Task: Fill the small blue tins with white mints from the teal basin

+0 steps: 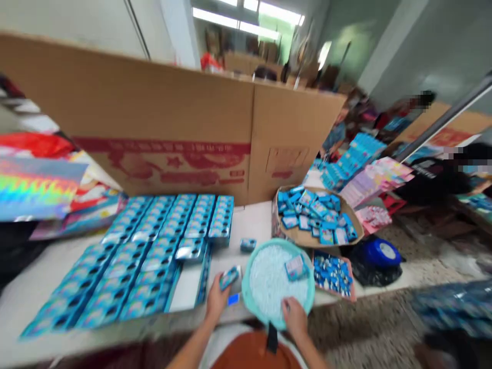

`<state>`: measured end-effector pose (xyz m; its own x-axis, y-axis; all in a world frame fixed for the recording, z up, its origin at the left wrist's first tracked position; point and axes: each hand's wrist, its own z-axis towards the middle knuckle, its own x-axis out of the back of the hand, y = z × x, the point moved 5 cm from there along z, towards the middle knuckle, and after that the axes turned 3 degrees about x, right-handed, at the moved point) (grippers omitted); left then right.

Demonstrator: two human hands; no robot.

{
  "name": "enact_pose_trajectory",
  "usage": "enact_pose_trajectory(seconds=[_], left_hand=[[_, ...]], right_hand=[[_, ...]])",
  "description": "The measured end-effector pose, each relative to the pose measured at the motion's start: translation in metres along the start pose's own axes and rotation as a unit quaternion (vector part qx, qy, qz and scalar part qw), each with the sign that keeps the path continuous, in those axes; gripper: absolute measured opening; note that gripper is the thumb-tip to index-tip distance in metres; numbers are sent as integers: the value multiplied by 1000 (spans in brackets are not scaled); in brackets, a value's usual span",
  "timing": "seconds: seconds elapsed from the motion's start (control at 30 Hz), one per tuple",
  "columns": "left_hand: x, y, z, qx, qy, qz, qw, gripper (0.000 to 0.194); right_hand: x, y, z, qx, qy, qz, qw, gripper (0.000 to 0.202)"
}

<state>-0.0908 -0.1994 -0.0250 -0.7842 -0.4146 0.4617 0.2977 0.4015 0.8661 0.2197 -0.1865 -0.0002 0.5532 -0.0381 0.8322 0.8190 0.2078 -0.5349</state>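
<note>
My left hand (217,296) is closed round a small blue box (229,277) at the table's front edge. Over the near right part of a turquoise basin (246,297) is my right hand (295,316), fingers drawn together; whatever they hold is too small and blurred to make out. Small whitish clear pieces (269,279) fill the basin, and a blue and white packet (295,267) lies on top of them. Just behind the basin's left rim sits another small blue box (248,244). A bright blue piece (233,299) is between my left hand and the basin.
Rows of blue boxes (154,266) cover the table's left side, before a tall cardboard sheet (172,113). A cardboard tray (303,237) of small blue boxes stands back right. Beside the basin is a tray of small blue pieces (332,274). Farther right sits a blue round object (382,252).
</note>
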Motion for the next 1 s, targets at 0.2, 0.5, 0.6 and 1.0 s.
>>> enact_pose_trajectory(seconds=[0.2,0.5,0.6,1.0], left_hand=[[11,20,-13,-37,9,24,999,34],[20,107,-41,-241,-56,108,963,44],[13,113,-40,-263,-61,113,956,46],[12,92,-45,-174,-30,61,982,35]], right_hand=[[-10,9,-21,-30,-91,-74,993,30],[-10,13,-22,-36,-72,-63,995,26],[-11,13,-23,-34,-66,-60,995,25],[-10,16,-22,-41,-72,-56,995,23]])
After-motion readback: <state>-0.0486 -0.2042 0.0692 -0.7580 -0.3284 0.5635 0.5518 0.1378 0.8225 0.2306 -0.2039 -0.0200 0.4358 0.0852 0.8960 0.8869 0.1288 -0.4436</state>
